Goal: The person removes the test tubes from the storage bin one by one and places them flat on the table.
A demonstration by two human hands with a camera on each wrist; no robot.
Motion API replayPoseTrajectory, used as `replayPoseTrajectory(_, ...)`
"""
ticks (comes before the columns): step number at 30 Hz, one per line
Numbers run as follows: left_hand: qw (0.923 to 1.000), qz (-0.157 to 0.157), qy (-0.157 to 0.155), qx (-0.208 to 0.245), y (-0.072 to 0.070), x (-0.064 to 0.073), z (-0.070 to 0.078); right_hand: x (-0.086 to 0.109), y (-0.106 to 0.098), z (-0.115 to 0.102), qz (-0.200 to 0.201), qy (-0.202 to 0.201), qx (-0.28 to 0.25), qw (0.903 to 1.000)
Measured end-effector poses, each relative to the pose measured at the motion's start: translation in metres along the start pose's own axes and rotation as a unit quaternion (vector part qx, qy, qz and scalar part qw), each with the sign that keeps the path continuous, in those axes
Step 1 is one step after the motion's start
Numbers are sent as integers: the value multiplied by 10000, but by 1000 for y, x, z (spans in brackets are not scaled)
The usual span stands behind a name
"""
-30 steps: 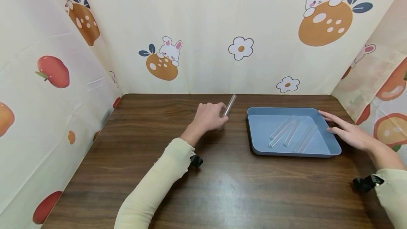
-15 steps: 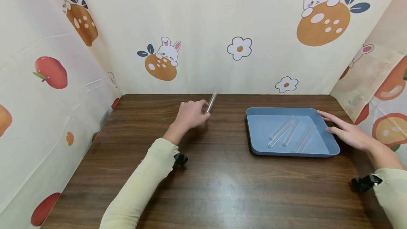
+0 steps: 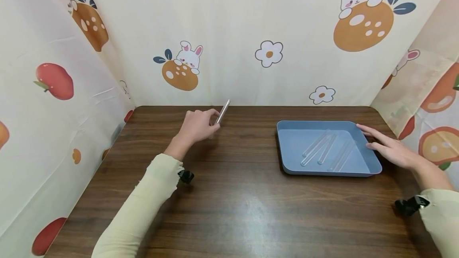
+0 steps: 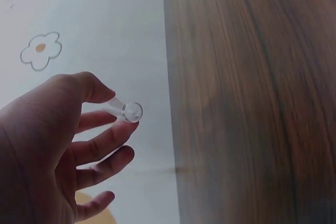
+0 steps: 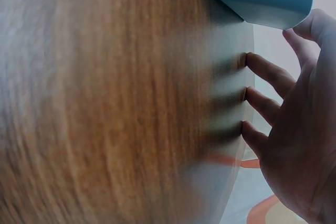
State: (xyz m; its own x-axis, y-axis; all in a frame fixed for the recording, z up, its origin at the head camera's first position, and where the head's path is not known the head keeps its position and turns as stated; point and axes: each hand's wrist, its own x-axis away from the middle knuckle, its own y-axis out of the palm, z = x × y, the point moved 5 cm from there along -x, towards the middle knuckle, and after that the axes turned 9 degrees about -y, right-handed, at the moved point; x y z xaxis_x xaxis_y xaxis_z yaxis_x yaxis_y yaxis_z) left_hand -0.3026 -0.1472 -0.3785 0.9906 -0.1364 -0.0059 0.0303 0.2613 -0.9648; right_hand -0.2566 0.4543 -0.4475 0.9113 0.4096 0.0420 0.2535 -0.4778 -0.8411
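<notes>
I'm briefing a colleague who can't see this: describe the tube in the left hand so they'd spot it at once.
Over the brown table, look left of the blue tray, to the left hand. Pinched there is a slim clear tube, slanting upward. Similar tubes lie in the tray; this is the only one held outside it.

Head: above near side of desk, facing forward and down; widest, both far corners in. Left wrist: close at left hand, far edge running upright in frame. Right wrist: close at right hand, low over desk. Part of blue tray in all three.
</notes>
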Motion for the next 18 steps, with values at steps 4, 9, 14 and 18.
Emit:
replayPoseTrajectory(4, 9996, 16, 108, -265, -6, 1, -13, 0, 0, 1, 42, -39, -26, 10000)
replayPoseTrajectory(9, 9985, 27, 203, -515, -11, 4, -30, -2, 0, 1, 60, -62, -79, 9999)
replayPoseTrajectory(14, 9965, 21, 265, -792, -13, 4, -45, -2, 0, 1, 34, -47, -96, 9999)
replayPoseTrajectory(18, 9951, 3, 247, -957, -15, 5, -56, -1, -1, 1, 61, -65, -73, 9999)
